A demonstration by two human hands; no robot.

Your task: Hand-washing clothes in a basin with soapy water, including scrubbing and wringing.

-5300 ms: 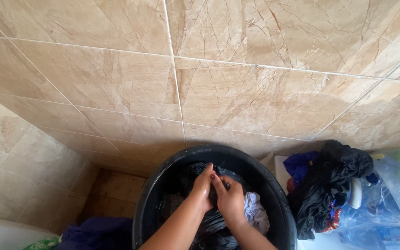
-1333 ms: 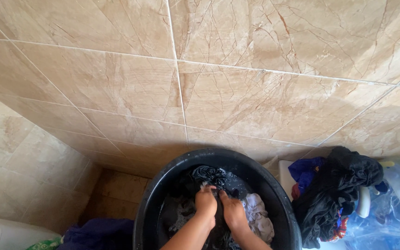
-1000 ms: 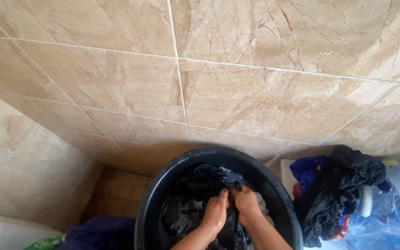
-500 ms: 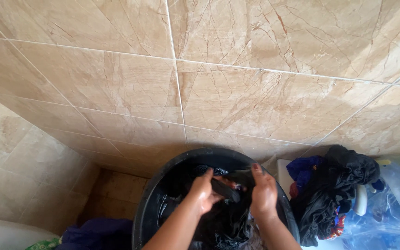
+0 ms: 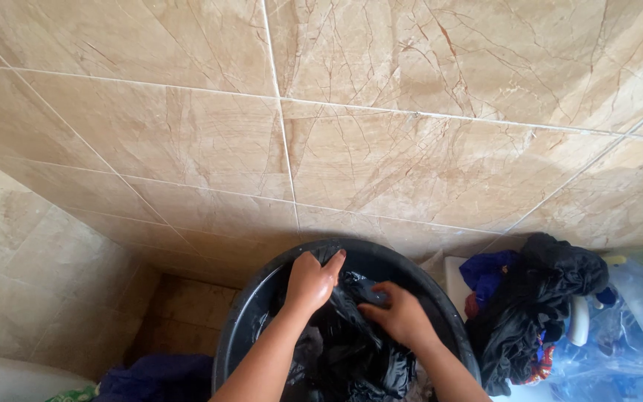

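A round black wash basin (image 5: 241, 321) stands on the floor against a tiled wall, filled with wet dark laundry. My left hand (image 5: 310, 281) is closed around a bunch of black wet cloth (image 5: 351, 346) near the basin's far rim. Just to its right, my right hand (image 5: 400, 316) presses down and grips the same cloth. Both forearms reach in from the bottom edge.
A heap of black and blue clothes (image 5: 537, 298) lies on a white surface to the right, beside clear plastic bags (image 5: 641, 313). A dark blue garment (image 5: 154, 376) lies at the lower left. Beige marble tiles (image 5: 277, 134) cover the wall.
My hands have shifted about within the basin, working the dark cloth; the left hand has moved up to the far rim and the right hand has come down lower onto the cloth.
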